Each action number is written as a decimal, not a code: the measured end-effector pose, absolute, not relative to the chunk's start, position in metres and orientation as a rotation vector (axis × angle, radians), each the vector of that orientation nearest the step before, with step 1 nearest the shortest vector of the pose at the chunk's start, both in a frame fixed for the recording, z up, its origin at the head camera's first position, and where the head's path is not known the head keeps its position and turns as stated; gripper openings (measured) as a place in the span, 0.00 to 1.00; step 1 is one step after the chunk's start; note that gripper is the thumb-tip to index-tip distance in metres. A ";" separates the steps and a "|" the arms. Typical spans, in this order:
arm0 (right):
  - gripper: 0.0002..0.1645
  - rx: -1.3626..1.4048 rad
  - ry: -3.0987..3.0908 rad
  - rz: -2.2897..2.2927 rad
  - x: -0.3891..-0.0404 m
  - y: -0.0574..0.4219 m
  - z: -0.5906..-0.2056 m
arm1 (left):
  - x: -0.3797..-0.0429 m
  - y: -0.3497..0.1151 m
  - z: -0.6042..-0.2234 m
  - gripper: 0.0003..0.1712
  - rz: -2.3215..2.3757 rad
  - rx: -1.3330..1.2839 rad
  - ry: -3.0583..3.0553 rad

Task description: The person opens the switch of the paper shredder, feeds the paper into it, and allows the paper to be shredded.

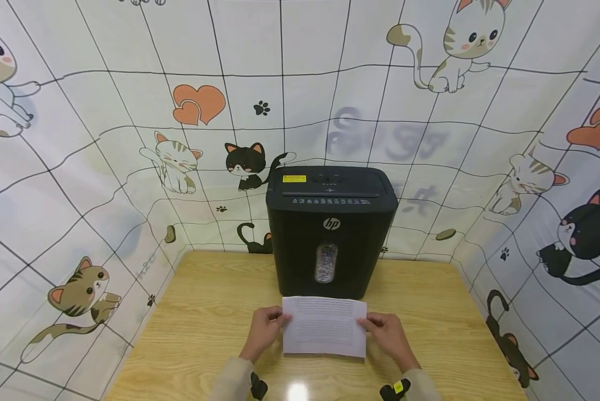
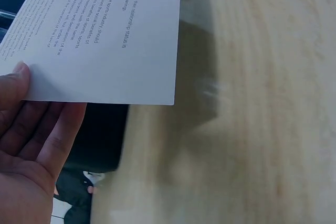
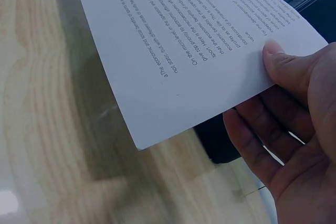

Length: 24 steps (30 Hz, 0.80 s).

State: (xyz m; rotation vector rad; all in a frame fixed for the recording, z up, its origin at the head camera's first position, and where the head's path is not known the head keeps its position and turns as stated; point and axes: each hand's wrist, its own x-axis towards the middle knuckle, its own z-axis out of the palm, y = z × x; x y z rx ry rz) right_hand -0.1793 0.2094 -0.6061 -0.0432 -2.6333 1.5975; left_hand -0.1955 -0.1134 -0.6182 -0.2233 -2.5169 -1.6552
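Note:
A printed sheet of paper (image 1: pixel 324 327) is held up off the table, in front of a black HP paper shredder (image 1: pixel 300 239). My left hand (image 1: pixel 266 331) pinches its left edge, thumb on the printed face and fingers behind. On the opposite edge my right hand (image 1: pixel 387 337) grips the sheet the same way. Lines of text show on the paper (image 2: pixel 126 72) in the left wrist view, and its near corner hangs free. In the right wrist view the thumb presses on the paper (image 3: pixel 157 103) near the edge. Shreds show through the shredder's window (image 1: pixel 326 263).
The shredder stands at the back of a wooden table (image 1: pixel 205 312), its feed slot on top. Behind and beside it hangs a white cloth (image 1: pixel 310 44) with cat drawings and a grid. Black cameras (image 1: pixel 395 390) sit on both wrists.

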 end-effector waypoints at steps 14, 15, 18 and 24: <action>0.17 -0.091 -2.633 1.552 -0.196 0.211 -0.559 | -0.212 -0.115 -0.569 0.07 -1.659 -0.195 -2.468; 0.18 -0.076 -2.629 1.557 -0.197 0.211 -0.556 | -0.213 -0.115 -0.565 0.07 -1.662 -0.193 -2.467; 0.18 -0.032 -2.626 1.544 -0.201 0.211 -0.548 | -0.217 -0.115 -0.557 0.07 -1.686 -0.191 -2.455; 0.18 -0.010 -2.633 1.544 -0.208 0.212 -0.533 | -0.224 -0.116 -0.544 0.06 -1.733 -0.222 -2.410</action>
